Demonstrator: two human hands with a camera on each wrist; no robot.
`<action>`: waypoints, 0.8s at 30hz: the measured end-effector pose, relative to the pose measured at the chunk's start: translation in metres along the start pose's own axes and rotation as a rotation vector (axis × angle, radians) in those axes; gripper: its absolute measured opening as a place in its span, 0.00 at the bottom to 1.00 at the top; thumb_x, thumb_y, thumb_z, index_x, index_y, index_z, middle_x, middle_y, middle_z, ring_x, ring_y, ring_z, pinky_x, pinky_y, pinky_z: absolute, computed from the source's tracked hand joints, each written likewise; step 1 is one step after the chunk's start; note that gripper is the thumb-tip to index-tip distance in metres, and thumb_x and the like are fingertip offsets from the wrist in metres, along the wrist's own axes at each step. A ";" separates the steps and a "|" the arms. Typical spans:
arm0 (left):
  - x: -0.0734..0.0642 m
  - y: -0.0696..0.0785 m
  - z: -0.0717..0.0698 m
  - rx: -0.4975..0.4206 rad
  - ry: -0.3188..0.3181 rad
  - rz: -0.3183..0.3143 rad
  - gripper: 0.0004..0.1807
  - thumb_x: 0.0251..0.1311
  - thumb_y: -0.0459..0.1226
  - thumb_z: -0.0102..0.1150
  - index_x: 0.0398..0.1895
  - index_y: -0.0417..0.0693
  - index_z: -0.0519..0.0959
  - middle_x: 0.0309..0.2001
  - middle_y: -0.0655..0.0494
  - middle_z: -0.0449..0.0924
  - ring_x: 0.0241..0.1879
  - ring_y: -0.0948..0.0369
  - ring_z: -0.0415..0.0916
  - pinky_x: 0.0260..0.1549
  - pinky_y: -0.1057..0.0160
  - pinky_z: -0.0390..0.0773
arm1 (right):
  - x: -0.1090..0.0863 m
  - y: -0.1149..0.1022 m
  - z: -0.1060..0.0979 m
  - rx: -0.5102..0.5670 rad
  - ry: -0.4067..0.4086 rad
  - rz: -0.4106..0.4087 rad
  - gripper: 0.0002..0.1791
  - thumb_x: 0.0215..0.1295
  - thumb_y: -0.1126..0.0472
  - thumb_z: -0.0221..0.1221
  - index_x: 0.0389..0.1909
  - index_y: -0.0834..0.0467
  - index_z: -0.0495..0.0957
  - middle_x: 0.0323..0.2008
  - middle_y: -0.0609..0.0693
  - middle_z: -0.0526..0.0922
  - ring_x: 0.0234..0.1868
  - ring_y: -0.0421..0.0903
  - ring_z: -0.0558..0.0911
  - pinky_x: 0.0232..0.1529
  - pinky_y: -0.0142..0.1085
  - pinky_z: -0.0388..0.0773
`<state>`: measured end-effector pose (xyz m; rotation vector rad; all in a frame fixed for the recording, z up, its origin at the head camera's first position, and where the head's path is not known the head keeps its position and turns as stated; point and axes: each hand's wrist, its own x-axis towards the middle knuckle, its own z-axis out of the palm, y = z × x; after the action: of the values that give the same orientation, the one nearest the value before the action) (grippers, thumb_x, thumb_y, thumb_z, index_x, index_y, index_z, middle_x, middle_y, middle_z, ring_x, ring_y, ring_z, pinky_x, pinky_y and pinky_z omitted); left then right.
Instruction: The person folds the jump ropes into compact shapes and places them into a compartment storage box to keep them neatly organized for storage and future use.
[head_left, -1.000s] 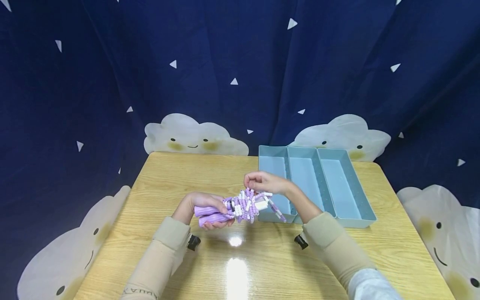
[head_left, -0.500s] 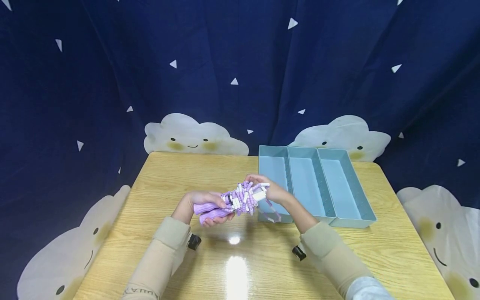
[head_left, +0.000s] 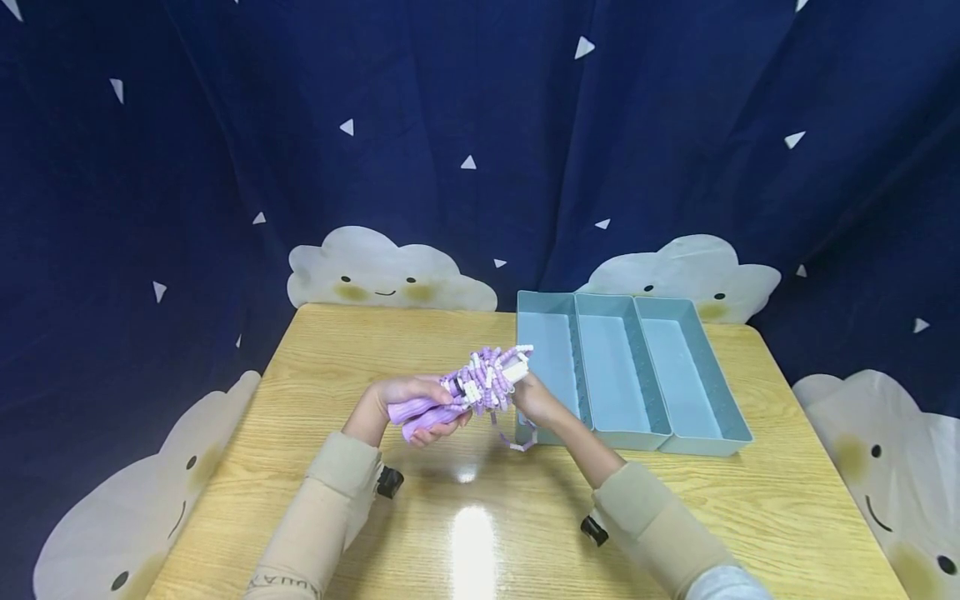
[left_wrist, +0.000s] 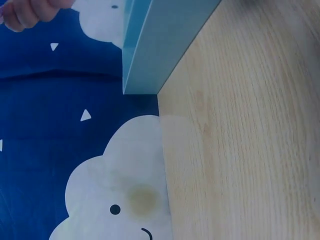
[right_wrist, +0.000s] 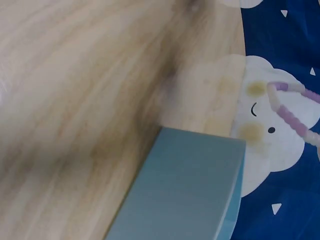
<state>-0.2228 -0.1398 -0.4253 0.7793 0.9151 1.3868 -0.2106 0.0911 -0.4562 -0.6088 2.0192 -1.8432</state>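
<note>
In the head view, my left hand (head_left: 420, 406) grips the two ridged purple handles of a beaded jump rope (head_left: 491, 379). Purple and white beads are wound in a thick bundle beyond the handles, with a plain white piece (head_left: 515, 372) at its far end. My right hand (head_left: 542, 402) is at the bundle's right end, fingers mostly hidden behind it, holding the rope. A loose beaded length sags beneath the bundle; in the right wrist view a strand of the rope (right_wrist: 292, 117) shows at the right edge. Curled left fingers (left_wrist: 37, 12) show at the left wrist view's top corner.
A light blue tray (head_left: 708, 446) with three long compartments stands on the right of the wooden table (head_left: 360, 350), just behind my right forearm. A dark blue curtain (head_left: 420, 100) with white clouds hangs behind the table and at its sides.
My right hand has gone from above the bundle down to its right end, partly behind it. The bundle has tilted upward at its far end, and the loose length has swung down and left.
</note>
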 end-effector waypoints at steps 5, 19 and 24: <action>0.000 0.000 -0.001 -0.022 0.013 0.012 0.17 0.61 0.48 0.45 0.41 0.42 0.64 0.23 0.60 0.67 0.16 0.69 0.65 0.12 0.72 0.66 | -0.001 0.005 0.006 0.011 0.053 0.000 0.26 0.68 0.65 0.38 0.65 0.68 0.52 0.53 0.70 0.69 0.39 0.44 0.78 0.46 0.34 0.76; -0.006 0.003 -0.012 -0.022 0.066 0.060 0.17 0.64 0.47 0.40 0.43 0.42 0.63 0.24 0.60 0.67 0.17 0.69 0.64 0.13 0.73 0.66 | -0.012 0.011 0.021 0.198 -0.035 -0.021 0.26 0.73 0.59 0.32 0.40 0.83 0.64 0.28 0.52 0.77 0.30 0.43 0.80 0.41 0.44 0.80; -0.006 0.002 -0.015 -0.019 0.080 0.079 0.15 0.65 0.45 0.37 0.43 0.43 0.64 0.25 0.60 0.67 0.17 0.68 0.63 0.14 0.73 0.66 | -0.014 0.006 0.022 0.214 -0.023 0.038 0.29 0.74 0.54 0.33 0.41 0.80 0.66 0.28 0.52 0.79 0.31 0.44 0.81 0.42 0.44 0.80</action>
<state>-0.2369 -0.1467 -0.4296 0.7570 0.9403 1.5025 -0.1878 0.0802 -0.4651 -0.5238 1.7755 -1.9860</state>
